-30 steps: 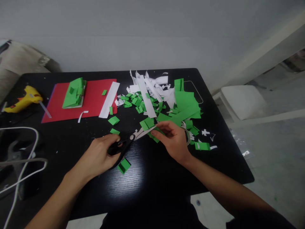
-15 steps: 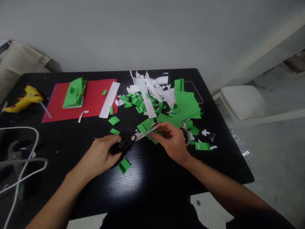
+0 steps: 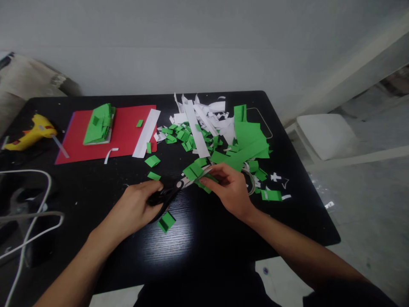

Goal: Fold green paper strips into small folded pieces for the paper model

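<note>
Black-handled scissors [image 3: 180,184] are gripped in my left hand [image 3: 137,204], their blades pointing right and away from me. A folded piece of green paper [image 3: 193,171] lies against the blades. My right hand [image 3: 231,189] pinches the paper near the blade tips; its fingers partly hide where paper and blades meet. Below the scissors, a small folded green paper piece [image 3: 166,221] rests on the black table [image 3: 223,238]. Two more green pieces [image 3: 152,160] lie beyond my left hand.
Green and white scraps [image 3: 185,135] are heaped at the middle back, with larger green sheets [image 3: 251,136] and a tape roll [image 3: 251,181] to the right. A red sheet [image 3: 128,140] carries a green paper stack [image 3: 99,123]. A yellow glue gun [image 3: 33,134] and white cable [image 3: 47,187] lie left.
The scissor blades have come closer together on the green paper, and the piece at the blades has shifted slightly. Both hands stay in nearly the same place.
</note>
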### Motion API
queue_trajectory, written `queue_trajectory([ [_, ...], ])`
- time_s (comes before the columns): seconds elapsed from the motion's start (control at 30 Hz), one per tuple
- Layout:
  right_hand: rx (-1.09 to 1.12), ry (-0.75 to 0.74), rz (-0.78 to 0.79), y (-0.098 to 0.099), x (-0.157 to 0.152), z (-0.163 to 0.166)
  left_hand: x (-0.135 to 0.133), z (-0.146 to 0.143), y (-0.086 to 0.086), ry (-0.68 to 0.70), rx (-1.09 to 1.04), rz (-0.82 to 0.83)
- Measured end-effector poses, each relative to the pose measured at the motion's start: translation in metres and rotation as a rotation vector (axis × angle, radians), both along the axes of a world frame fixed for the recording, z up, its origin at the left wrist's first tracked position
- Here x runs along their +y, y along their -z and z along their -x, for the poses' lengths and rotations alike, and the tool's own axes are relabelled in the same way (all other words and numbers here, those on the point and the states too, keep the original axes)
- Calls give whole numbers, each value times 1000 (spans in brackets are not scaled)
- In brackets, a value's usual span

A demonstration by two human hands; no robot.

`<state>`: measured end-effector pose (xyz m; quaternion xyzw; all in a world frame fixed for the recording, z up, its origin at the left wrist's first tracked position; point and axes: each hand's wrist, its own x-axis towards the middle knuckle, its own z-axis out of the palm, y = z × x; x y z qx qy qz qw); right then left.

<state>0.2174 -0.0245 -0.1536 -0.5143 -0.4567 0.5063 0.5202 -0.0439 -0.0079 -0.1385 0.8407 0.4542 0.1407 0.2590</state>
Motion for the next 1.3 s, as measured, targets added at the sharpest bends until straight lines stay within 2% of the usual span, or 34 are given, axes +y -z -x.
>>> queue_trajectory([
  [0.33, -47, 10, 1, -1, 0, 0, 1, -2, -1, -31, 3, 39],
  [0.7, 28, 23, 61, 3, 4, -1, -3, -1, -8, -210, -4, 83],
  [0.83, 51, 18, 73, 3, 5, -2, -1, -2, -6, -246, 17, 16],
  [1.1, 229, -63, 175, 2, 5, -3, 7, 7, 4, -399, 145, -179],
  [1.3, 316, -170, 183, 0, 5, -3, 13, 21, 10, -324, 261, -338],
])
